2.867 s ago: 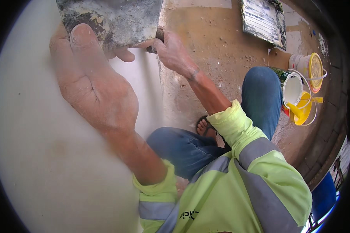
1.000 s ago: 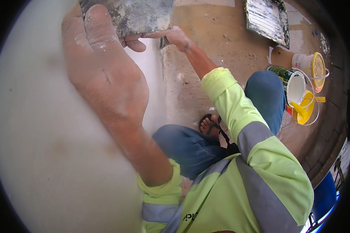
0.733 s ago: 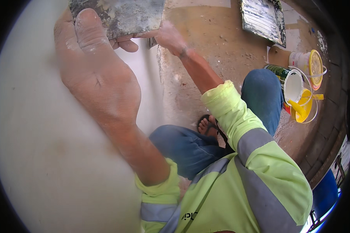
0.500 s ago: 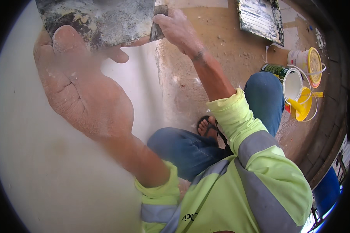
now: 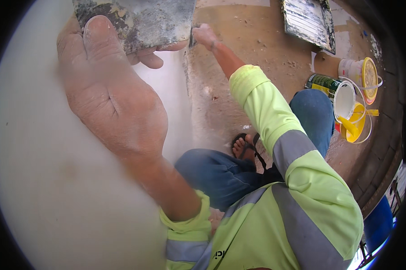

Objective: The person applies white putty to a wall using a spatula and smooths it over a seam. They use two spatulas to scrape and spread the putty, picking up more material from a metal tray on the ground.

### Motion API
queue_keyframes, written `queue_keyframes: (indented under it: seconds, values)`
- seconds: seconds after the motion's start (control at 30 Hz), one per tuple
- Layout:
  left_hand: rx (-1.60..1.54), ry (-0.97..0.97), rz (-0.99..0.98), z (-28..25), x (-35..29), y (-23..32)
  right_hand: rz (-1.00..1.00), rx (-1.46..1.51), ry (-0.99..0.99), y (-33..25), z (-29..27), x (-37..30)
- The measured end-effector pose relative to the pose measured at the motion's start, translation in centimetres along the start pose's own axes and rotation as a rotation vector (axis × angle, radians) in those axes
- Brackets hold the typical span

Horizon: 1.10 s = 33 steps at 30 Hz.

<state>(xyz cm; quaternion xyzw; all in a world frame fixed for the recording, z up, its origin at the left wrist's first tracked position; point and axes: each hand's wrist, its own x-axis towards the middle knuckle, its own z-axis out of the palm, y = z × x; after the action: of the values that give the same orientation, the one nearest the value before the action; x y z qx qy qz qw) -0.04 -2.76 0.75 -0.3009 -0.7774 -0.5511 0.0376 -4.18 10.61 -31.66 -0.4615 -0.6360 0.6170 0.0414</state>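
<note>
In the upper left, my left hand [image 5: 117,94] grips a flat metal plate [image 5: 144,24], mottled grey and smeared with dried plaster. Its thumb lies over the top face and the fingers curl beneath. Dust whitens the skin. Further right, my right hand [image 5: 206,37], closed and reaching forward, is at the foot of the white wall [image 5: 45,180]. A dark edge of a scraper-like tool [image 5: 192,37] shows at its fingers. The rest of that tool is hidden, partly behind the plate, so its exact kind cannot be made out.
A plaster-crusted tray [image 5: 309,22] lies on the dusty brown floor [image 5: 252,40] at the upper right. Below it are a lidded white bucket [image 5: 351,69], a green paint can [image 5: 322,84] and a yellow container [image 5: 354,126]. My bent knees and a sandalled foot [image 5: 243,147] are below.
My right hand has moved away from the plate's right edge, forward and down toward the wall's base, its arm stretching out. The left hand and plate have shifted slightly right and up.
</note>
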Motion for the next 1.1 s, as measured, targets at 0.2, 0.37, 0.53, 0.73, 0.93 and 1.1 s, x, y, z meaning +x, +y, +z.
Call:
queue_keyframes:
  seconds: [0.2,0.37,0.53,0.73,0.93,1.1]
  values:
    - [-0.034,-0.019,0.001,1.7,0.0,0.7,-0.150,0.062,-0.099,4.9,-1.5,6.4]
    - [0.010,-0.014,-0.001,0.7,-0.3,0.5,-0.079,0.137,-0.123,2.8,0.5,3.6]
    - [-0.011,0.000,0.045,0.8,0.3,0.8,-0.179,0.235,-0.119,-0.9,-1.8,0.9]
    - [-0.022,0.021,0.025,0.7,0.2,1.2,-0.257,0.367,-0.204,-9.0,-5.3,-9.9]
    - [-0.004,0.012,0.018,-0.4,-0.1,1.2,-0.582,0.230,-0.136,-6.5,-4.8,-16.2]
    - [0.049,0.030,-0.026,-0.1,-0.5,1.7,-0.524,0.344,0.010,-2.3,-4.5,-11.7]
